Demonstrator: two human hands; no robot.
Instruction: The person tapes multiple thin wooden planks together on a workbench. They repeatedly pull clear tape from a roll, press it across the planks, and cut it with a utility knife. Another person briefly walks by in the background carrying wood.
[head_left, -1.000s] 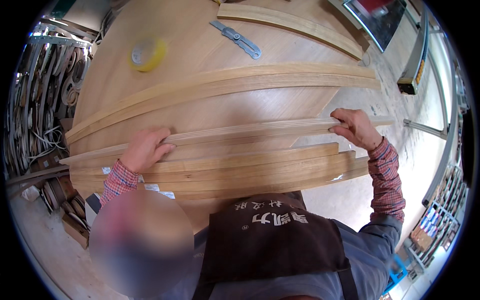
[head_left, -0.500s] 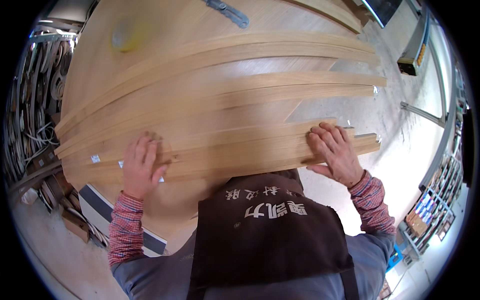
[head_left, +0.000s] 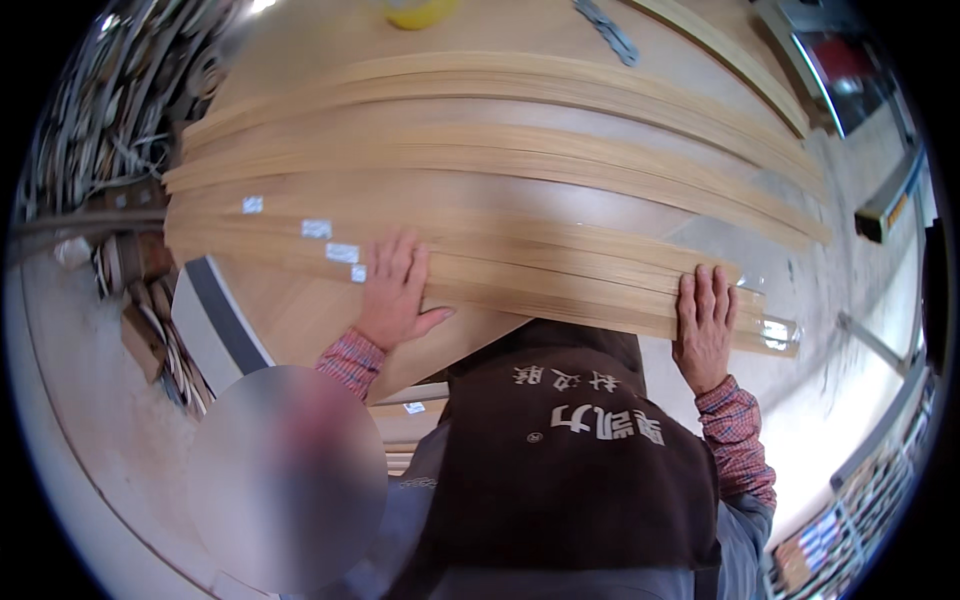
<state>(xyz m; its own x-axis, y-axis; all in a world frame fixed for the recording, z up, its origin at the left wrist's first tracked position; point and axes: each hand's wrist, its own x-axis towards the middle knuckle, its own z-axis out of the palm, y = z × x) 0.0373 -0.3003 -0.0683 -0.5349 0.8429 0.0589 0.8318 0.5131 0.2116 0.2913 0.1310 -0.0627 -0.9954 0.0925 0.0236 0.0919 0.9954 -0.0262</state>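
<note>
Head view, near to far. Nearest is the dark apron (head_left: 530, 480), its wearer leaning at the table (head_left: 290, 300). Change noted: a second ago both hands pinched a long piece in the middle of the table; now neither pinches anything.

Left hand (head_left: 393, 290): grip relaxed, fingers extended onto the near strips (head_left: 540, 270), thumb out to the side, nothing enclosed. Right hand (head_left: 706, 325): fingers laid across the same strips towards their right ends; grip loose, thumb not clear to me.

Near strips lie flat, side by side, long edges touching or nearly so. White labels (head_left: 342, 253) show by their left ends; half a second ago the left hand hid some of these. Right ends are staggered, with clear film (head_left: 778, 330) at the nearest one.

Beyond, a middle pair (head_left: 520, 142) lies with no hand on it, where the pinched piece was. My reading: that piece has been put down, and attention has shifted to the near group, pressed or squared by flat hands.

Farther: another pair (head_left: 480, 68), then a grey knife (head_left: 607, 33), a yellow tape roll (head_left: 418, 10) cut by the view's edge, and a separate strip (head_left: 730, 58) at upper right.
</note>
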